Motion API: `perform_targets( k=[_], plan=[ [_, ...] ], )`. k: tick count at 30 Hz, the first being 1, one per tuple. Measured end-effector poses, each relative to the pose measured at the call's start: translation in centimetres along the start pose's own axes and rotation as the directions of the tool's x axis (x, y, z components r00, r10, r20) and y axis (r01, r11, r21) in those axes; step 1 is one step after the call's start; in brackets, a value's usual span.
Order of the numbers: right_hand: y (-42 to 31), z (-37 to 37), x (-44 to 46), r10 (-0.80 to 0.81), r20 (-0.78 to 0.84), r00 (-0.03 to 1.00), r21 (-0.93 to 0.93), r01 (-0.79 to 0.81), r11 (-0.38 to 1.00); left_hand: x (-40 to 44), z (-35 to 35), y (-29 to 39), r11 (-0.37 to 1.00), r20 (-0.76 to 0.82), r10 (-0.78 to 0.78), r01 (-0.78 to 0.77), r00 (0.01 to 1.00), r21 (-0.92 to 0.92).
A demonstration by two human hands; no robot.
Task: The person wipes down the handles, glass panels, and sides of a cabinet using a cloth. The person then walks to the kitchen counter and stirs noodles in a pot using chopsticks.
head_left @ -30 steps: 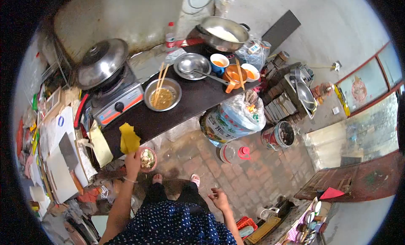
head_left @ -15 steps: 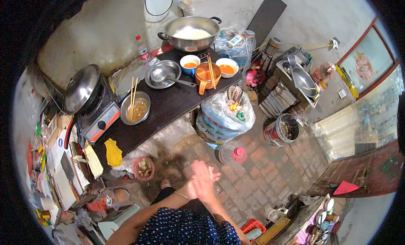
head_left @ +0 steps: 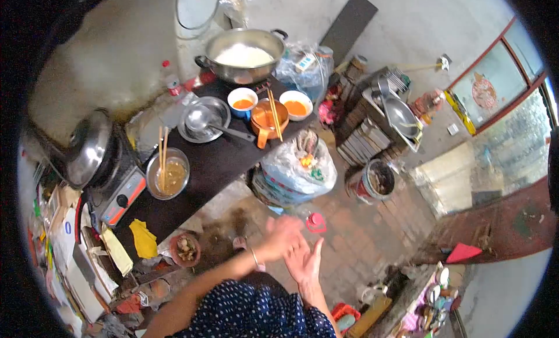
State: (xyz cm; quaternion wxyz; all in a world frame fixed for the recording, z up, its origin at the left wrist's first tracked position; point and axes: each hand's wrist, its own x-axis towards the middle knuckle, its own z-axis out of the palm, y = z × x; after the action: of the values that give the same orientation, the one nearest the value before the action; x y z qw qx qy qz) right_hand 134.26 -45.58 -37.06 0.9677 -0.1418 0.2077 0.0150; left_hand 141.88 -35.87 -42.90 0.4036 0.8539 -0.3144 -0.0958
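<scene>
Just above the brick floor, my left hand (head_left: 281, 240) reaches across in front of my body, a thin bracelet at its wrist. Its fingers are stretched out and slightly blurred. My right hand (head_left: 305, 263) is beside it, palm turned up, fingers extended and thumb apart. The hands touch or overlap near the fingers; I cannot tell exactly where. Neither holds an object. Closest to them is a clear plastic bottle with a pink-red cap (head_left: 315, 223) on the floor, partly hidden behind my left hand.
A dark table (head_left: 215, 157) carries a large two-handled pot (head_left: 244, 74), bowls of orange liquid, a ladle in a metal basin (head_left: 189, 131) and a bowl with chopsticks (head_left: 167, 186). A gas stove (head_left: 124, 197) stands left. A stuffed bag (head_left: 300, 175) and a bucket (head_left: 372, 181) sit on the floor.
My hands were pressed together; now they have come partly apart, with the right palm opened and its thumb spread. The view has shifted, so the table and its dishes appear further left.
</scene>
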Motion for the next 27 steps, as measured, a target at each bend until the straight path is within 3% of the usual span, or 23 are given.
perform_targets(
  k=[1,2,3,4,6,8,9,10,11,12,14,17,18,19,20,21,22,23,24,25,27],
  plan=[
    [-0.3,2.0,-0.2,0.049,-0.018,0.999,-0.038,-0.049,0.998,1.5,-0.9,-3.2,0.939,0.259,-0.31,0.337,0.915,-0.067],
    [-0.6,4.3,-0.3,0.043,0.055,0.998,-0.015,-0.042,0.999,1.5,-1.9,-5.1,0.796,0.252,-0.318,0.401,0.914,-0.453],
    [-1.1,5.4,-0.1,0.02,0.092,0.996,-0.013,-0.018,1.0,1.8,-2.2,-6.6,0.513,0.256,-0.347,0.411,0.902,-0.753],
    [-1.4,6.0,0.4,0.001,0.138,0.99,-0.004,-0.001,1.0,2.1,-7.4,-3.0,0.224,0.383,-0.34,0.469,0.859,-0.854],
    [-1.6,6.0,1.6,-0.113,0.061,0.992,-0.15,0.121,0.981,2.8,-9.9,-1.6,-0.287,0.302,-0.122,0.258,0.945,-0.922],
    [-1.5,5.9,2.6,-0.155,0.003,0.988,-0.2,0.153,0.968,2.9,-11.0,-0.6,-0.485,0.228,-0.052,0.175,0.972,-0.857],
    [-1.1,6.0,3.1,-0.24,0.013,0.971,-0.51,0.213,0.833,3.0,-11.1,-0.4,-0.489,0.226,-0.059,0.169,0.972,-0.856],
    [-0.7,6.1,3.7,-0.311,0.056,0.949,-0.76,0.243,0.603,3.1,-11.2,-0.2,-0.539,0.242,-0.066,0.169,0.968,-0.825],
    [-0.1,6.6,4.4,-0.338,0.238,0.91,-0.878,0.351,0.327,3.1,-11.1,-0.2,-0.587,0.259,-0.073,0.168,0.963,-0.792],
    [0.5,7.4,5.1,-0.306,0.418,0.855,-0.895,0.445,0.021,3.0,-10.5,-0.5,-0.489,0.277,-0.094,0.198,0.956,-0.849],
    [1.0,8.9,6.9,0.045,0.718,0.695,-0.583,0.635,-0.506,2.9,-8.4,0.7,-0.375,0.103,0.004,0.097,0.995,-0.922],
    [-0.9,5.2,11.3,0.126,0.557,0.821,-0.598,0.502,-0.625,3.7,-6.0,1.2,-0.298,0.161,-0.056,0.137,0.985,-0.945],
    [-2.8,3.6,13.3,0.137,0.48,0.866,-0.586,0.433,-0.685,4.2,-6.1,2.1,-0.402,0.333,-0.162,0.246,0.929,-0.882],
    [-5.0,1.7,14.2,0.029,0.36,0.932,-0.837,0.337,-0.432,4.7,-5.6,2.9,-0.303,0.367,-0.134,0.314,0.921,-0.9],
    [-6.6,0.7,14.9,-0.022,0.186,0.982,-0.975,0.182,-0.125,5.3,-5.1,3.5,-0.198,0.409,-0.112,0.383,0.905,-0.902],
    [-7.5,0.9,14.8,-0.005,0.16,0.987,-0.986,0.16,0.042,6.3,-5.0,3.8,-0.18,0.456,-0.122,0.432,0.882,-0.884],
    [-8.5,1.9,14.2,0.011,0.12,0.993,-0.972,0.116,0.203,7.0,-2.8,2.4,-0.198,0.411,-0.158,0.379,0.898,-0.904],
    [-9.4,3.6,13.8,0.03,0.127,0.991,-0.972,0.118,0.204,8.1,-2.5,2.5,-0.229,0.397,-0.184,0.353,0.899,-0.907],
    [-10.3,5.5,13.3,0.139,-0.009,0.99,-0.854,-0.08,0.513,9.3,-2.3,2.7,-0.26,0.387,-0.206,0.331,0.899,-0.907],
    [-11.1,6.4,13.3,0.284,-0.104,0.953,-0.617,-0.286,0.733,10.2,-2.3,3.4,-0.259,0.38,-0.216,0.322,0.9,-0.911],
    [-11.4,5.0,14.3,0.23,-0.06,0.971,-0.583,-0.221,0.782,11.7,-2.8,5.0,-0.287,0.368,-0.269,0.291,0.89,-0.913]
  ],
)
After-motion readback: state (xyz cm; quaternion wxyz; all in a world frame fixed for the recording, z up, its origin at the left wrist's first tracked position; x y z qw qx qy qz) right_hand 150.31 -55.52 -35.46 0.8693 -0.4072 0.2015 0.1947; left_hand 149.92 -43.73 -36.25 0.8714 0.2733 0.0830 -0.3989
